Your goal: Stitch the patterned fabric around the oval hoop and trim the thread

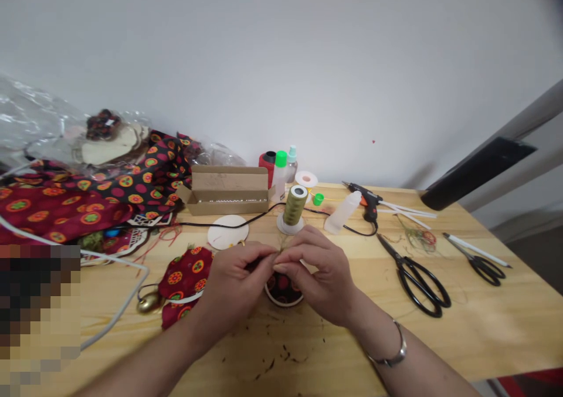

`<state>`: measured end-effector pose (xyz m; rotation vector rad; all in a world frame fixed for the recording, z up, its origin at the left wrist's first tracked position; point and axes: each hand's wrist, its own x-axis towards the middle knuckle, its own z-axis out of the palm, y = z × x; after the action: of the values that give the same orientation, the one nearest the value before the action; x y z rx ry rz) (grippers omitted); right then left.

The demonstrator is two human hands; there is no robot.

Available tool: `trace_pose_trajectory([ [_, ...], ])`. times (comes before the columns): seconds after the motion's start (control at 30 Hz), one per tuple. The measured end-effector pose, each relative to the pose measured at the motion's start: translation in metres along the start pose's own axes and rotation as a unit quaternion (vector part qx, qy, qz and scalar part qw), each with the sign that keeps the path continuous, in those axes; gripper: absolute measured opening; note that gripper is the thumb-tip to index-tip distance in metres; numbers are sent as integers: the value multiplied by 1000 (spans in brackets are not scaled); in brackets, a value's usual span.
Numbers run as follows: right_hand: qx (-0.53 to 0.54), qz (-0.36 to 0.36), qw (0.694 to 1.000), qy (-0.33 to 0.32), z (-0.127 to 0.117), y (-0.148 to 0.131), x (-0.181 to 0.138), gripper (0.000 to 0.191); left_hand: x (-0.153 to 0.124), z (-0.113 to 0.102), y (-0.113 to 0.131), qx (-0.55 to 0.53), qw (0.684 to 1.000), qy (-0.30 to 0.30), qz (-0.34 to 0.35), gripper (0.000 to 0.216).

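My left hand (244,277) is closed, its thumb and fingers pinching the top edge of a dark patterned fabric piece (285,291) with a white curved rim. Against those fingertips, my right hand (320,268) is pinched too; what lies between its fingers is too small to make out. A few thin olive strands (282,242) show just above the fingertips. Behind them stands a spool of olive thread (294,206). Left of my left hand lie red patterned fabric pieces (185,274) with white edging and a brass bell (149,300).
Large black-handled scissors (422,285), smaller scissors (484,268), a white pencil (479,250) and a glue gun (367,200) lie to the right. Behind are a white bottle (343,212), an open cardboard box (229,202) and a white disc (227,233). Patterned cloth (88,194) fills the left; a black cord (211,225) crosses the table.
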<state>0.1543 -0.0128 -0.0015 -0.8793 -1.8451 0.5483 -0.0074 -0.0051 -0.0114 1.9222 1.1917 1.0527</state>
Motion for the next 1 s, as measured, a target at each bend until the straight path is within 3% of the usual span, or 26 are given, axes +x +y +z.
trace_pose_trajectory([
  [0.1, 36, 49, 995, 73, -5, 2, 2, 14, 4, -2, 0, -78, 993, 4, -88, 13],
  [0.23, 12, 93, 986, 138, -6, 12, 6, 16, 7, -5, 1, -116, 983, -2, -140, 16],
  [0.43, -14, 70, 991, 110, 1, 18, 5, 14, 7, -4, 0, -204, 957, -14, -205, 17],
  [0.53, -69, 10, 992, 102, 0, 17, 4, 14, 8, -3, -4, -295, 922, -16, -250, 15],
  [0.73, -177, -106, 978, 17, -3, 16, 3, 20, 12, -2, -6, -411, 861, 0, -299, 10],
  [0.87, -177, -134, 975, 1, -1, 17, 1, 23, 11, -2, -6, -419, 858, -16, -297, 10],
  [1.0, -137, -111, 984, 8, -1, 15, 1, 20, 10, -1, -5, -376, 884, -37, -273, 12],
])
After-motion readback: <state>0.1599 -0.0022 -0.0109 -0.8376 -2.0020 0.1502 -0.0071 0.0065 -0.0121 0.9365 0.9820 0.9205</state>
